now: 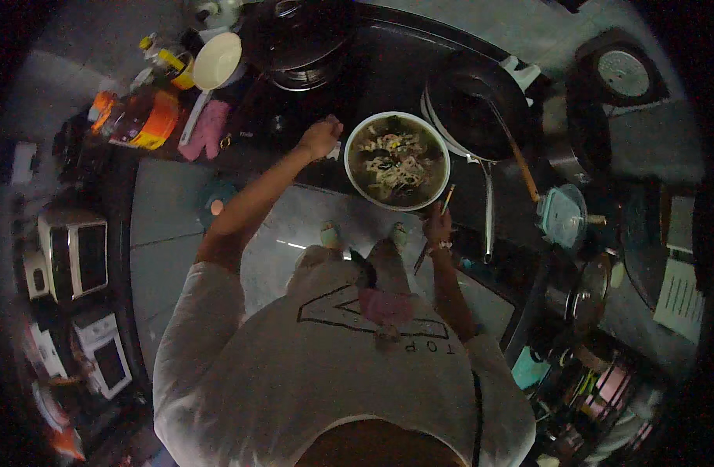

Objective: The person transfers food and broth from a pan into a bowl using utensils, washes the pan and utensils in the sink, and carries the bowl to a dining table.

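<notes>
A white-rimmed round bowl of brothy food with pale shreds and dark pieces stands near the front of the dark stove counter. Below its right side, my right hand grips chopsticks, which stick out above and below the fist, close to the rim. My left hand is left of the bowl, over the stove's front edge, its fingers curled. A small white thing shows just under it; whether the hand holds it is unclear in the dim light.
A lidded dark pan sits on the back burner. Right of the bowl are a wok and a long metal handle. Leftward lie a cream ladle, a pink oven mitt and an orange-labelled bottle. A plastic container stands far right.
</notes>
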Demonstrator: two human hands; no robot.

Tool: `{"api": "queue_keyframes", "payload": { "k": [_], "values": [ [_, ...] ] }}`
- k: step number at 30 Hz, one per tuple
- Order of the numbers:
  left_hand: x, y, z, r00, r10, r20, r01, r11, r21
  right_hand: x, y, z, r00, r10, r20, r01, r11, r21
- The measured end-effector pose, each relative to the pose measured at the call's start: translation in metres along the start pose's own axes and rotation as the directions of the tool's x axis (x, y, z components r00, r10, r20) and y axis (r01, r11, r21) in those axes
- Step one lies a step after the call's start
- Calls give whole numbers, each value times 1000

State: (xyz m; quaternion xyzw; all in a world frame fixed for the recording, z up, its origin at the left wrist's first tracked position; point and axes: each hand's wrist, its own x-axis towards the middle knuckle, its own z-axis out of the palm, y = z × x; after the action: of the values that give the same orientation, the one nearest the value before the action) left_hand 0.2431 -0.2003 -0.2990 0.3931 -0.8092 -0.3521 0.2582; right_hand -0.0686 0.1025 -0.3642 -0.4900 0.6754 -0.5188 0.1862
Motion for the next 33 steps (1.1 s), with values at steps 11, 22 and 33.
{"api": "queue_keyframes", "payload": {
  "k": [11, 22, 33],
  "values": [
    [62, 104, -8, 732, -338, 592, 540, 817, -202, 52, -119, -15, 869, 495, -2, -450, 791, 415],
    [68, 109, -4, 773, -196, 604, 385, 901, -200, 54, -86, -12, 858, 508, -68, -472, 835, 282],
    [64, 93, 12, 879, -33, 476, 102, 988, -120, 62, -109, -17, 903, 422, -85, -396, 892, 218]
  ]
}}
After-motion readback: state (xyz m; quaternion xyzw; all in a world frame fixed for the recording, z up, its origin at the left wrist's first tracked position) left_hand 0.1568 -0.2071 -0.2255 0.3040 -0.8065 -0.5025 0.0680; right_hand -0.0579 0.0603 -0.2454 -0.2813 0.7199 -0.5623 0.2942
